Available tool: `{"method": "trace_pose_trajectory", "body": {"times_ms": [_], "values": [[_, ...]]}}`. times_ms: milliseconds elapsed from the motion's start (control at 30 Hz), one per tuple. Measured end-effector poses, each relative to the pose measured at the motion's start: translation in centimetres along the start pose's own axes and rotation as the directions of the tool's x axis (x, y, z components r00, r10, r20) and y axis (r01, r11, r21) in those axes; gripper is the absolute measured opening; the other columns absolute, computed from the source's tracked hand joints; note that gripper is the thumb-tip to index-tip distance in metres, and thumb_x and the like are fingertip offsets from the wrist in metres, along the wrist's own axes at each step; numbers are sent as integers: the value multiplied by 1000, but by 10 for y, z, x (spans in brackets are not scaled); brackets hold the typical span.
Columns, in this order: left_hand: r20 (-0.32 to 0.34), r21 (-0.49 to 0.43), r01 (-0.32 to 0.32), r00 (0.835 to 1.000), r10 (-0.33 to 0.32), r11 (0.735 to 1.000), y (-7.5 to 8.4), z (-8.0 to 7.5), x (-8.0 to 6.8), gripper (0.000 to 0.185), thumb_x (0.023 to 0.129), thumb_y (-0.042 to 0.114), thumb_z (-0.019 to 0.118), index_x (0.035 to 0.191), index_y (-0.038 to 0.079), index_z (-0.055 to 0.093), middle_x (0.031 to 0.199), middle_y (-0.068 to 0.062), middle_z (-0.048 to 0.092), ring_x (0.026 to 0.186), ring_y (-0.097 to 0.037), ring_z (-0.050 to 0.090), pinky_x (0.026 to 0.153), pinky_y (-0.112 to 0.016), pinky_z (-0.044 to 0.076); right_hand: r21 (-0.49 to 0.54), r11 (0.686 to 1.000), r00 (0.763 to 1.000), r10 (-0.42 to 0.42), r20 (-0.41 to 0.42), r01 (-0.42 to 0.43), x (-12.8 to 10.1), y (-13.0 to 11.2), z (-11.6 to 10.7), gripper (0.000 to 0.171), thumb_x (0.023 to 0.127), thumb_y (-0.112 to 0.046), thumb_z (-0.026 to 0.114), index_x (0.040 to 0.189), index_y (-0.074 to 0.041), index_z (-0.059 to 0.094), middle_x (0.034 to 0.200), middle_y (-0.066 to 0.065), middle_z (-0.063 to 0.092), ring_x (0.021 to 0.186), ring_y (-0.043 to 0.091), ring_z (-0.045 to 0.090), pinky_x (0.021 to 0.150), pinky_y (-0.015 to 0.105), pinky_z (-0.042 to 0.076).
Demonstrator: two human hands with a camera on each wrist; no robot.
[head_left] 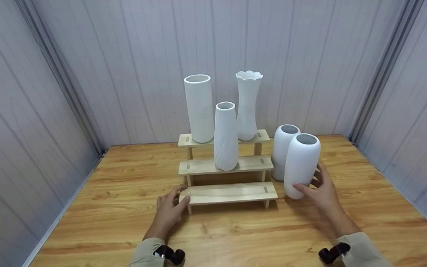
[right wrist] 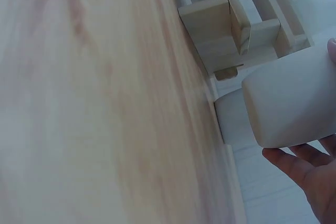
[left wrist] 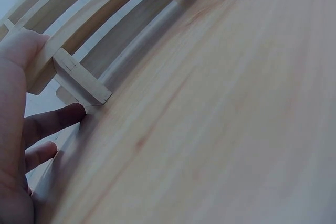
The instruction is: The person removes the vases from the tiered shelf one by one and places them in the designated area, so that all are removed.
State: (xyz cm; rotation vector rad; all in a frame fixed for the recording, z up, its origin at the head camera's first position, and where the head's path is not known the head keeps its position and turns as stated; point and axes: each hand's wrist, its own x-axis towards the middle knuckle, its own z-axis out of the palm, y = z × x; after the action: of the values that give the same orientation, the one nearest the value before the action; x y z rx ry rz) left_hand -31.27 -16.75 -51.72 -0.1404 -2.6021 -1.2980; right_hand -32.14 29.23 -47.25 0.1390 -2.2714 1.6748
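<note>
My right hand (head_left: 324,191) grips a smooth white rounded vase (head_left: 301,167), thumb in front and fingers around its far side. In the right wrist view, the base of this vase (right wrist: 294,98) is raised off the tabletop, tilted in the picture. A similar white vase (head_left: 280,154) stands on the table just behind it. My left hand (head_left: 169,209) holds the left end of the lowest board of a three-step wooden stand (head_left: 232,193). Seen from the left wrist, the thumb lies on the board while other fingers (left wrist: 58,120) reach beside the leg.
A straight white cylindrical vase (head_left: 199,111) and a scallop-rimmed vase (head_left: 248,107) stand on the top step. A narrow tapered vase (head_left: 226,139) is on the middle step. Pale panelled walls (head_left: 143,66) surround the wood-grain table (head_left: 124,207) at the back and sides.
</note>
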Motion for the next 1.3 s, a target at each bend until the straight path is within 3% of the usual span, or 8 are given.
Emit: {"method": "trace_pose_trajectory", "body": {"times_ms": [67, 300, 667, 1000, 1300], "values": [[0, 3, -1, 1000, 1, 1000, 0, 0, 0, 43, 86, 51, 56, 124, 32, 52, 114, -3, 58, 116, -26, 42, 106, -49, -4, 0, 1000, 1000, 9, -8, -9, 0, 2, -2, 100, 70, -29, 80, 147, -25, 16, 137, 16, 39, 113, 32, 47, 85, 34, 45], [-3, 5, -9, 1000, 9, 1000, -1, 1, 1, 41, 86, 50, 56, 123, 32, 53, 114, -5, 58, 113, -25, 44, 106, -51, -3, -9, 998, 999, 54, -7, -54, 1, 8, -8, 104, 69, -33, 80, 147, -23, 12, 141, 18, 33, 118, 36, 42, 95, 51, 36], [-3, 11, -7, 1000, 7, 1000, -2, 1, 0, 42, 86, 52, 56, 124, 34, 53, 116, -6, 58, 115, -27, 43, 106, -50, 1, -17, 997, 996, 80, -30, -81, 2, 20, -13, 103, 71, -33, 79, 148, -21, 11, 140, 18, 35, 117, 34, 42, 95, 49, 36], [-13, 16, 19, 1000, -19, 1000, 0, 1, 1, 41, 85, 51, 58, 122, 35, 53, 113, -4, 58, 114, -26, 44, 105, -48, 4, 4, 994, 993, 113, -44, -113, 3, 30, -17, 106, 69, -36, 79, 148, -27, 8, 141, 17, 32, 122, 34, 38, 98, 50, 33], [3, 8, 38, 999, -38, 999, 0, 1, 1, 43, 84, 54, 56, 123, 35, 52, 117, -4, 57, 118, -28, 40, 107, -49, -4, 16, 994, 994, 108, -22, -108, 3, 33, -18, 107, 70, -34, 79, 148, -26, 6, 143, 19, 29, 124, 35, 36, 99, 51, 32]]}}
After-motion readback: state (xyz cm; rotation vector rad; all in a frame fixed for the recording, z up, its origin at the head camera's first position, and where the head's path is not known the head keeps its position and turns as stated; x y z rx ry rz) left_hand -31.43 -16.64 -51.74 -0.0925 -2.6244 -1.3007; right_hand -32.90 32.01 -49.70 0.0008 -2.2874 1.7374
